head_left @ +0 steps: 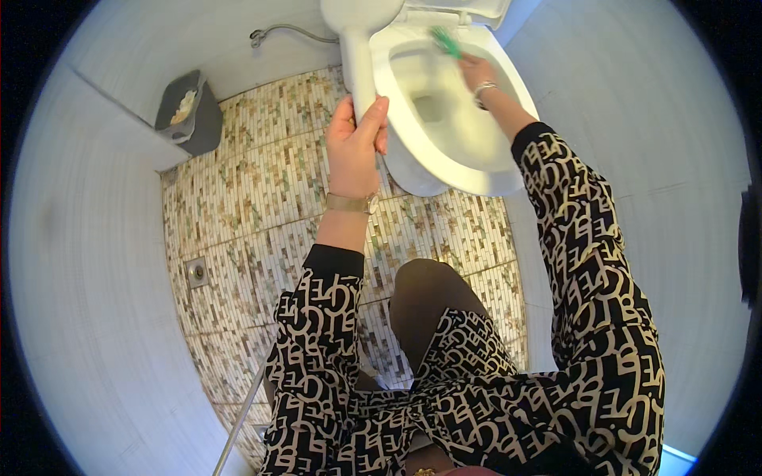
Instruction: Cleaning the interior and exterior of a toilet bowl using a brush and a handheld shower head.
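Green bristles of a plastic toilet brush (446, 41) show just past my right hand (476, 73), which is closed around its handle inside the white ceramic toilet bowl (476, 163), near the back rim. The brush's long axis runs from my fingers up and left toward the hinge. My right forearm stretches across the bowl's right edge. My left hand (355, 147) wraps the raised white toilet seat (361, 63), holding it upright beside the bowl. Mosaic tile floor (262, 206) lies beneath, with a grey waste bin (190, 115) in the left corner and a metal floor drain (196, 273) nearer me.
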A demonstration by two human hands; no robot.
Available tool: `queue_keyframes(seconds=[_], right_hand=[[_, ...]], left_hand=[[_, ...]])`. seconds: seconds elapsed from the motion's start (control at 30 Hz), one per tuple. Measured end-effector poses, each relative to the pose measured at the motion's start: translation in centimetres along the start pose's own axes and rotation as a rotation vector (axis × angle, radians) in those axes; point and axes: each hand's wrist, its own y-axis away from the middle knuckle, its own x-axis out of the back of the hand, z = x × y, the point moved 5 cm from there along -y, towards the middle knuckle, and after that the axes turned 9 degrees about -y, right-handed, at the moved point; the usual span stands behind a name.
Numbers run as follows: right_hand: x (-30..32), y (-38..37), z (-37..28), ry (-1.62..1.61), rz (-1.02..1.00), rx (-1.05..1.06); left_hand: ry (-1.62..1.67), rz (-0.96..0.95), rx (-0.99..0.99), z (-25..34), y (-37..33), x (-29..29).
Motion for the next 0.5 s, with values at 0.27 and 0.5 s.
queue_keyframes(seconds=[0.27, 0.5], right_hand=[[3.4, -2.3, 1.5, 0.221, -0.048, 0.123], [11.3, 2.2, 1.3, 0.906, -0.118, 0.196]], left_hand=[[0.000, -0.001, 0.017, -0.7, 0.9, -1.2], [-0.040, 0.002, 0.027, -0.2, 1.6, -0.1]])
